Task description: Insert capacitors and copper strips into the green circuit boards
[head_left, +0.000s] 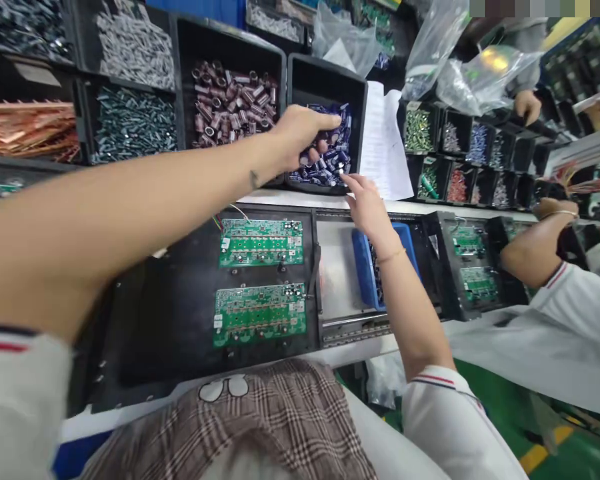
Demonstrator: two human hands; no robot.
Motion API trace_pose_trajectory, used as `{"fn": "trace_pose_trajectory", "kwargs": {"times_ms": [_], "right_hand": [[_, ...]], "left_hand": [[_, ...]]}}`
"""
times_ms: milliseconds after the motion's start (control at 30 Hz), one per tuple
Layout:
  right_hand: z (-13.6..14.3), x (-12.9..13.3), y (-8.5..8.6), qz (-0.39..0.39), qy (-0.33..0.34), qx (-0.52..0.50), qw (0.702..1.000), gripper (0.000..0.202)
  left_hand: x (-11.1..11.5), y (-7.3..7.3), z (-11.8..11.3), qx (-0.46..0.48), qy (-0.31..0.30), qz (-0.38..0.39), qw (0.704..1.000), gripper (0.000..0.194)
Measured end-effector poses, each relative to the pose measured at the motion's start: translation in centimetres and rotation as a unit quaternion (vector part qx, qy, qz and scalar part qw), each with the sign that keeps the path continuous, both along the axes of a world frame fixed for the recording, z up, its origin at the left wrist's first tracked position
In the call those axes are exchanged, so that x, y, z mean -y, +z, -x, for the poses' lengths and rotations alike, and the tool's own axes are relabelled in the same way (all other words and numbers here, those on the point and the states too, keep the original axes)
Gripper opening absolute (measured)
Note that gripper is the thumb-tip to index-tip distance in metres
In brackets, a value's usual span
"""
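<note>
Under left hand (pixel 306 132): blue cylinders (pixel 325 168) in bin (pixel 325 79).

The scene is brightly lit. Yellowish glare is caught by a clear bag (pixel 480 83) at upper right. Edges are visibly stretched.

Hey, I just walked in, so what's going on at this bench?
A person has the left hand in a black bin among small blue cylinders. The right hand is at the bin's near edge, fingertips by the cylinders. Whether either hand grips any is hard to tell. Two green circuit boards lie on a black tray nearer the person. Another person's arm shows at the right.
</note>
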State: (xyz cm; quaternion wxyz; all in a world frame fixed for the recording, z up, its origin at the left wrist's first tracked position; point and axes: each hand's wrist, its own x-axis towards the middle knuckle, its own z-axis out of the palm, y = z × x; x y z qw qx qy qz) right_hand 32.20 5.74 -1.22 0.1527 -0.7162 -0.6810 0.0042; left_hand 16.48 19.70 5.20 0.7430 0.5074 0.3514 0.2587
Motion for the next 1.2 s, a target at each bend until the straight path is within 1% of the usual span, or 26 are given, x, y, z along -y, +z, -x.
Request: {"fn": "trace_pose_trajectory", "kwargs": {"times_ms": [67, 100, 167, 200, 267, 333, 367, 400, 433, 467, 500, 533, 567, 633, 700, 800, 867, 933, 1000, 1067, 1133, 1200], "right_hand": [[-1.3, -1.5, -1.1, 0.017, 0.015, 0.001, 1.000, 0.043], [-1.6, -2.0, -1.3, 0.016, 0.008, -0.008, 1.000, 0.039], [-1.5, -2.0, -1.2, -0.002, -0.024, -0.040, 0.999, 0.031], [-1.1, -1.6, -0.9, -0.016, -0.039, -0.060, 0.997, 0.029], [0.6, 0.0, 0.1, -0.044, -0.042, -0.101, 0.993, 0.026], [3.4, 2.3, 0.8, -0.054, 0.010, -0.134, 0.989, 0.025], [5.0, 3.5, 1.0, -0.040, 0.053, -0.145, 0.987, 0.023], [6.6, 4.7, 1.1, -0.013, 0.096, -0.152, 0.984, 0.022], [8.0, 5.6, 0.9, 0.013, 0.125, -0.153, 0.980, 0.022], [9.3, 6.4, 0.7, 0.034, 0.141, -0.142, 0.979, 0.022], [10.2, 6.8, 0.4, 0.051, 0.143, -0.121, 0.981, 0.022], [10.9, 7.0, 0.0, 0.062, 0.134, -0.093, 0.985, 0.021], [11.3, 6.9, -0.3, 0.068, 0.119, -0.061, 0.989, 0.020], [11.6, 6.4, -0.9, 0.076, 0.093, -0.009, 0.993, 0.018], [11.5, 5.8, -1.2, 0.077, 0.087, 0.016, 0.993, 0.018], [11.5, 5.4, -1.4, 0.063, 0.100, 0.046, 0.992, 0.020], [11.6, 5.4, -1.4, 0.053, 0.127, 0.079, 0.987, 0.021], [11.7, 5.3, -1.5, 0.048, 0.170, 0.109, 0.978, 0.023], [11.8, 5.4, -1.3, 0.045, 0.197, 0.114, 0.973, 0.025], [12.0, 5.8, -0.6, 0.033, 0.177, 0.082, 0.980, 0.025], [12.4, 6.7, 0.7, 0.027, 0.145, 0.018, 0.989, 0.028], [12.9, 7.8, 2.1, 0.044, 0.147, -0.044, 0.987, 0.029]], "left_hand": [[2.0, 2.3, 4.1, 0.005, -0.024, 0.065, 0.998, 0.010], [3.1, 3.3, 6.4, 0.009, -0.036, 0.092, 0.995, 0.010], [5.9, 4.8, 11.1, 0.002, -0.027, 0.154, 0.988, 0.011], [7.5, 5.2, 13.4, 0.001, -0.010, 0.181, 0.983, 0.011], [10.9, 5.2, 17.3, 0.005, 0.033, 0.248, 0.968, 0.015], [14.4, 4.3, 19.8, 0.031, 0.078, 0.325, 0.942, 0.021], [15.9, 3.5, 20.4, 0.052, 0.100, 0.363, 0.925, 0.021], [17.3, 2.6, 20.5, 0.074, 0.119, 0.401, 0.905, 0.019], [18.4, 1.6, 20.3, 0.098, 0.130, 0.436, 0.885, 0.017], [19.3, 0.5, 19.7, 0.121, 0.134, 0.466, 0.866, 0.013], [19.9, -0.5, 18.9, 0.139, 0.133, 0.487, 0.852, 0.010], [20.2, -1.4, 17.9, 0.151, 0.130, 0.500, 0.843, 0.007], [20.4, -2.2, 16.9, 0.154, 0.127, 0.503, 0.841, 0.006], [20.3, -3.2, 15.1, 0.141, 0.126, 0.490, 0.851, 0.008], [20.1, -3.8, 13.8, 0.127, 0.123, 0.469, 0.865, 0.011], [19.9, -4.4, 13.2, 0.124, 0.122, 0.444, 0.879, 0.011], [19.8, -4.7, 13.2, 0.117, 0.127, 0.438, 0.882, 0.010], [19.6, -5.1, 13.3, 0.108, 0.136, 0.441, 0.880, 0.008], [19.4, -5.5, 13.4, 0.108, 0.142, 0.449, 0.875, 0.004], [19.3, -5.7, 13.5, 0.112, 0.149, 0.460, 0.868, 0.003], [19.3, -5.9, 13.6, 0.115, 0.150, 0.471, 0.861, 0.006], [19.3, -6.0, 13.6, 0.117, 0.142, 0.479, 0.858, 0.011]]}}
